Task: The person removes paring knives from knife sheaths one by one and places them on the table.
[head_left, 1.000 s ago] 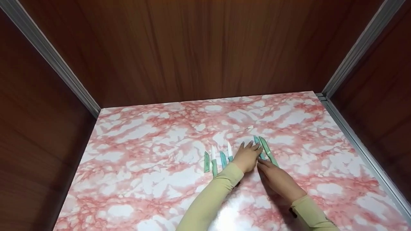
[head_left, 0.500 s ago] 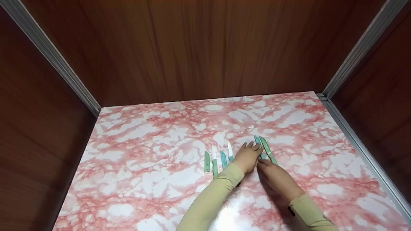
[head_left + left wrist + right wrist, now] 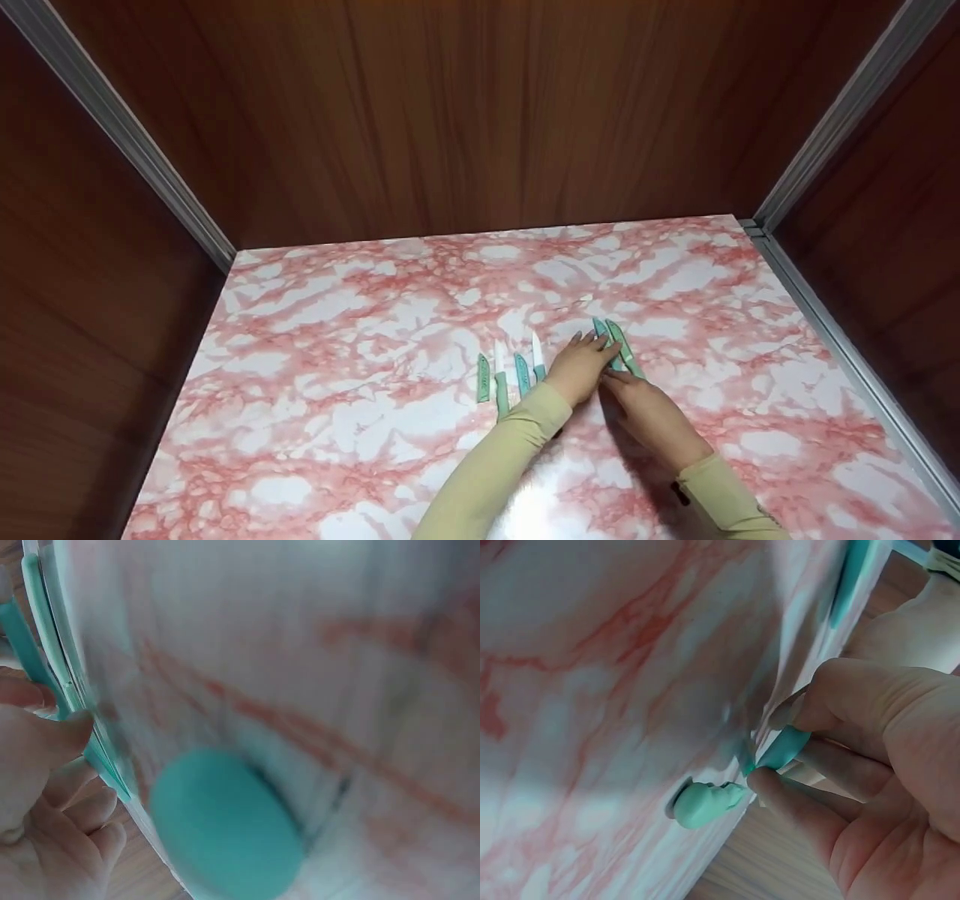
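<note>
My left hand (image 3: 581, 367) holds the teal sheathed knife (image 3: 599, 326) from above in the head view, its fingers laid across the middle. In the left wrist view its thumb and index finger pinch a teal piece (image 3: 28, 652). My right hand (image 3: 660, 420) pinches the handle end of the same knife; the right wrist view shows the teal handle (image 3: 784, 748) between thumb and fingers. Just right of it lies a green sheathed knife (image 3: 624, 346), partly covered by the right hand. Its rounded green handle end (image 3: 705, 804) shows in the right wrist view.
Left of the hands lie a green sheath (image 3: 483, 379), a green-handled bare knife (image 3: 502, 390), a teal sheath (image 3: 522, 371) and a teal-handled bare knife (image 3: 539, 371). The pink marbled tabletop (image 3: 315, 420) meets a brown wood panel (image 3: 450, 135) at the back.
Both hands stay in almost the same place. The left fingers have shifted slightly right, and the right hand has edged up, covering more of the green sheathed knife's handle.
</note>
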Demonstrator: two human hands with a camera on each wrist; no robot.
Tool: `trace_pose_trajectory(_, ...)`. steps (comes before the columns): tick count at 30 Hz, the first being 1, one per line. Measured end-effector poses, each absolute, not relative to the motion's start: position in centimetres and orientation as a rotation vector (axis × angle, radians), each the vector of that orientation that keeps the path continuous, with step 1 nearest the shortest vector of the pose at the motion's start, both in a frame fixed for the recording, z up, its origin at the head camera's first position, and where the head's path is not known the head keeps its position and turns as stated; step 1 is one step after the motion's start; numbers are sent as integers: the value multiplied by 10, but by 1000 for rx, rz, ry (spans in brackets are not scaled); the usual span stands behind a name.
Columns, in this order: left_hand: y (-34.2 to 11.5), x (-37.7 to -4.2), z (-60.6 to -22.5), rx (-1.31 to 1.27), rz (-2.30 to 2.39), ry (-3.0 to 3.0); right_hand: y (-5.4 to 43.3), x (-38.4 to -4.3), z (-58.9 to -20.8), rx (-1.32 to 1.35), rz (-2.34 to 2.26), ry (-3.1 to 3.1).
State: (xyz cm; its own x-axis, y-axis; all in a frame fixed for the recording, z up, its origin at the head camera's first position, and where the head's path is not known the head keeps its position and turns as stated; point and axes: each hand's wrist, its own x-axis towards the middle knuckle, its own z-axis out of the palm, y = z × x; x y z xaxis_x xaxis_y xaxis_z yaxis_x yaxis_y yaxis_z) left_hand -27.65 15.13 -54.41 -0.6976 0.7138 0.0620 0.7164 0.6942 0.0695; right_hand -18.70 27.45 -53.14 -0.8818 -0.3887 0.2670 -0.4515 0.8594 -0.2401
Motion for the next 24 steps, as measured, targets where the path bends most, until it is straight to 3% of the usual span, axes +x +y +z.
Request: trace_pose_trajectory(24,154,-268,-529,-1103,-47,-2639,272,-179,-515,683,405,-2753)
